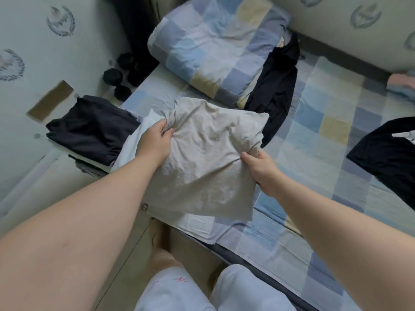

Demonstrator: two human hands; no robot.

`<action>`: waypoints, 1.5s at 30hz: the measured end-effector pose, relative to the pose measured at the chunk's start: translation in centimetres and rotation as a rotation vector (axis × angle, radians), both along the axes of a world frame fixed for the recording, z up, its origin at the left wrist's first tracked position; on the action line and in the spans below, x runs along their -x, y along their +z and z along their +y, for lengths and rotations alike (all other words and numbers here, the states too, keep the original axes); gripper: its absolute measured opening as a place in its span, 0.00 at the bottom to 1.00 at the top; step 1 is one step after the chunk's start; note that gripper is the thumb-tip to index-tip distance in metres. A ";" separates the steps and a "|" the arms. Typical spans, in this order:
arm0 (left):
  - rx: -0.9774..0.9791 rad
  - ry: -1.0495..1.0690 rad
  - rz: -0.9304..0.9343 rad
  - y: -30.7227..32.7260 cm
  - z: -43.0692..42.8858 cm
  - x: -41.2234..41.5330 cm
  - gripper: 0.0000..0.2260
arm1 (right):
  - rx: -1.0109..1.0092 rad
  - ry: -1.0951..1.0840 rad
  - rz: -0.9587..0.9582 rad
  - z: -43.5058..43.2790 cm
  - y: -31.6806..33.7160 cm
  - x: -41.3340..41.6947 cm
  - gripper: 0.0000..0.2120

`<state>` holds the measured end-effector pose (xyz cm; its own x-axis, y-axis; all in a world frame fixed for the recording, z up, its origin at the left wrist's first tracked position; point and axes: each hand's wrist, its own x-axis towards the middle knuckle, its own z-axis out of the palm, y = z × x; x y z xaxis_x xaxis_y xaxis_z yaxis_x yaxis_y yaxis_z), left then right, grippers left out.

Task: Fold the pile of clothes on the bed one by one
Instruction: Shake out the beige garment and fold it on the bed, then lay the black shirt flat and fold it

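A beige folded shirt [206, 160] hangs just above the bed's near left corner. My left hand [155, 142] grips its upper left edge, bunching the cloth. My right hand [260, 169] pinches its right edge. Under the shirt a white garment [134, 140] lies on the bed. A dark folded garment [89, 129] sits at the left beside the white one. A black garment [276, 86] lies unfolded by the folded quilt, and another black garment [388, 158] lies at the right edge of view.
The bed [318, 135] has a blue, grey and yellow checked sheet. A folded checked quilt [215, 43] lies at its head. Black dumbbells [121, 75] sit on the floor by the wall. A pink item [402, 83] lies at the far right.
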<state>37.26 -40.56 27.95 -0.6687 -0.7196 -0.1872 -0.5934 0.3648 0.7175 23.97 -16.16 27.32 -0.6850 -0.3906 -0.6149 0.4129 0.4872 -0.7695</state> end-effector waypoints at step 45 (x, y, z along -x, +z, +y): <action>0.235 -0.737 -0.592 -14.1 -16.6 3.2 0.31 | -0.615 0.718 0.516 -22.3 -11.8 -2.6 0.30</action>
